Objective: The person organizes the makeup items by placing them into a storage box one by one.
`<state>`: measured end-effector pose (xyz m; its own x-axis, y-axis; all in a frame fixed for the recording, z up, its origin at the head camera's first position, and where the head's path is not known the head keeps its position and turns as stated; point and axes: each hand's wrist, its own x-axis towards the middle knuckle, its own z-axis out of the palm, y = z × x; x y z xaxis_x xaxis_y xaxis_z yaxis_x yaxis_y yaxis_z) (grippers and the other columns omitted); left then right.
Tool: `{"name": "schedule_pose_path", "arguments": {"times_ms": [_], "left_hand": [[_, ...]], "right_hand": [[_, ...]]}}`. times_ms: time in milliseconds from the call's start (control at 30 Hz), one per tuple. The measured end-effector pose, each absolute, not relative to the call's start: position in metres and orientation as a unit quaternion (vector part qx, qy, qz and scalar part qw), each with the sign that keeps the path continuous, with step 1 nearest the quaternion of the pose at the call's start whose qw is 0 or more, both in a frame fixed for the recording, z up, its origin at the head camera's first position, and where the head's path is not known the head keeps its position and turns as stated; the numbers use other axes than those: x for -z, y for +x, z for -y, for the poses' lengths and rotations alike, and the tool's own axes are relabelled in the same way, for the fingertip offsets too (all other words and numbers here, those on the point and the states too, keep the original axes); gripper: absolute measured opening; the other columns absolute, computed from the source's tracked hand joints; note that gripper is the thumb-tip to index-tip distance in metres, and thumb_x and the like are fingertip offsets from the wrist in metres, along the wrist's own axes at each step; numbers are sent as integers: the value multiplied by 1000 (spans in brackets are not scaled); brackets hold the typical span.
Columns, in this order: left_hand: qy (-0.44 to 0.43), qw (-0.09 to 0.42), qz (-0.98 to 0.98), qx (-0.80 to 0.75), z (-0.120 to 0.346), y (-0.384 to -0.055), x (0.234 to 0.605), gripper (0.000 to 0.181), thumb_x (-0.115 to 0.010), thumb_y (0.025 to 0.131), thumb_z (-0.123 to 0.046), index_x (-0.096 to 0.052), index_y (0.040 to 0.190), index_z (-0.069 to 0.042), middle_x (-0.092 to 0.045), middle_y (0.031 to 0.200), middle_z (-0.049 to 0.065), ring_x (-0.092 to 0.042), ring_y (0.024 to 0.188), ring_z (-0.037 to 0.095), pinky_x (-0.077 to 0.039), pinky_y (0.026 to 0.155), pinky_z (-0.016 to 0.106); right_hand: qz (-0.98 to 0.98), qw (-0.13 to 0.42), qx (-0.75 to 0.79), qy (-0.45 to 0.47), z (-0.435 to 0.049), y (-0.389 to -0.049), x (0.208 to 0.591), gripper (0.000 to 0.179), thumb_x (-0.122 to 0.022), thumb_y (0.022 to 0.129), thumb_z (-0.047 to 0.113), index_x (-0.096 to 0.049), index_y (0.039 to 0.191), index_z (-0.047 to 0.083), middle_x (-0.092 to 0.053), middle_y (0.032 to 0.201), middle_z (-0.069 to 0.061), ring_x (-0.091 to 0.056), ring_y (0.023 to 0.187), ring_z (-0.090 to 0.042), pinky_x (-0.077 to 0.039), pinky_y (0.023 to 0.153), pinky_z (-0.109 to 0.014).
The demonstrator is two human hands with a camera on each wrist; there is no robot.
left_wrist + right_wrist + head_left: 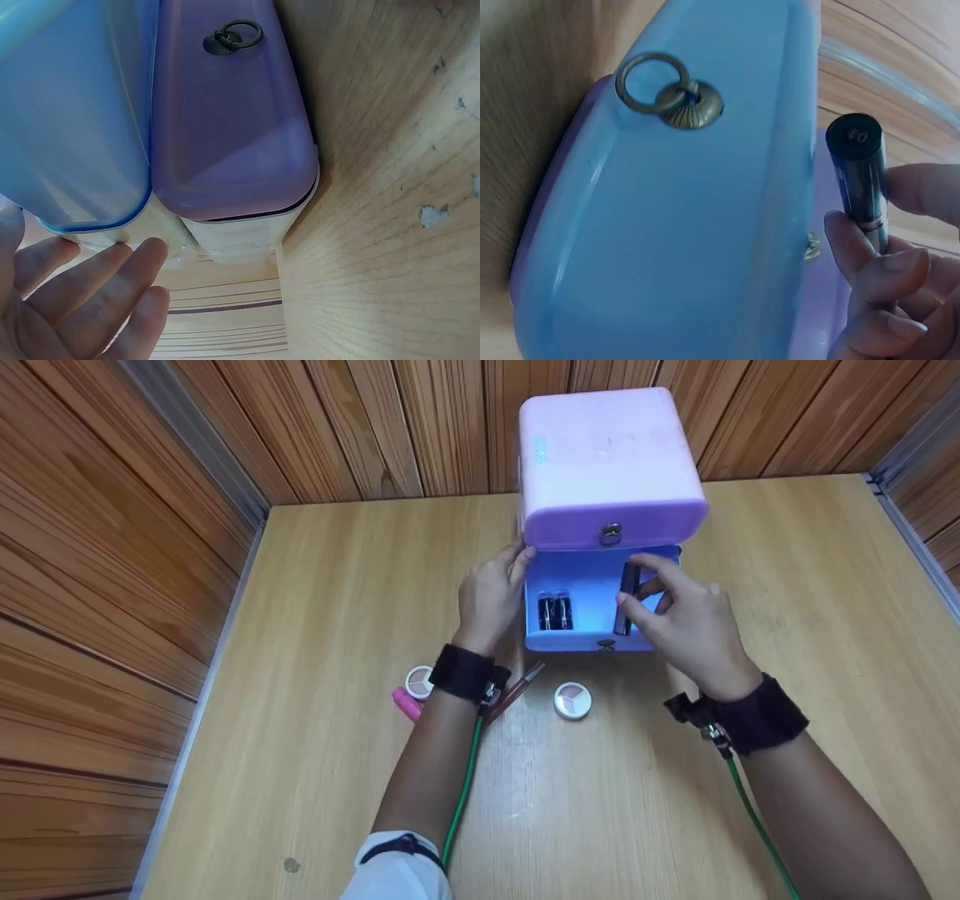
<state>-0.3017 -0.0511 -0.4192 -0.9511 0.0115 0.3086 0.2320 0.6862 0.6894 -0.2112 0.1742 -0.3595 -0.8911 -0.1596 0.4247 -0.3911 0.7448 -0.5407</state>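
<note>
A pink and purple box with drawers (607, 450) stands at the back, its blue drawer (589, 574) pulled out. Between thumb and fingers, my right hand (694, 622) pinches a dark lipstick tube (628, 592) over the drawer's right part. The right wrist view shows "04" on the end of the tube (853, 139). Two dark tubes (555, 611) lie side by side at the drawer's left. At the left side of the box, my left hand (491, 596) touches near the drawer's corner; its fingers (124, 292) are loosely extended in the left wrist view.
On the table (337, 607) before the box lie a round palette (572, 701), another round palette (418, 682), a pink tube (406, 703) and a slim reddish tube (514, 694), partly under my left wrist. Wooden walls (450, 427) border the table. Green cables (465, 787) run from both wrists.
</note>
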Motion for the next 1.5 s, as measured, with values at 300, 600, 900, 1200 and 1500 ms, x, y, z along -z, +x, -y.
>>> {"name": "schedule_pose_path", "arguments": {"times_ms": [300,600,900,1200,1500], "left_hand": [[-71,138,908,389,47,-302,418,60,-34,99,-59,-60,135,-18,-57,66,2,-52,62,14,-38,55,29],[-69,133,915,375,44,-302,419,57,-35,100,-58,-57,138,-23,-64,74,5,-55,67,16,-36,55,30],[-71,139,912,380,45,-302,420,56,-35,100,-57,-59,136,-21,-67,79,4,-58,75,14,-41,58,29],[-78,140,910,383,42,-303,419,58,-34,99,-59,-58,137,-21,-50,62,2,-48,57,16,-36,53,30],[-90,137,913,374,35,-304,417,55,-36,100,-56,-59,136,-21,-71,110,5,-67,97,16,-49,67,33]], "right_hand": [[935,119,-317,101,-167,-240,363,47,-71,91,29,-58,133,12,-71,91,-8,-56,60,-19,-34,47,-31],[940,64,-320,94,-162,-255,368,49,-73,89,25,-57,132,8,-71,93,-11,-65,68,-22,-41,51,-36],[954,-22,-279,110,-157,-264,371,45,-74,89,23,-60,128,8,-70,82,-6,-64,65,-20,-45,50,-35],[959,-99,-239,119,-158,-271,368,44,-74,88,23,-61,127,7,-68,89,-7,-63,73,-22,-47,60,-39],[961,-105,-225,120,-162,-270,369,39,-66,93,21,-61,130,6,-69,98,-11,-64,81,-23,-48,65,-40]]}}
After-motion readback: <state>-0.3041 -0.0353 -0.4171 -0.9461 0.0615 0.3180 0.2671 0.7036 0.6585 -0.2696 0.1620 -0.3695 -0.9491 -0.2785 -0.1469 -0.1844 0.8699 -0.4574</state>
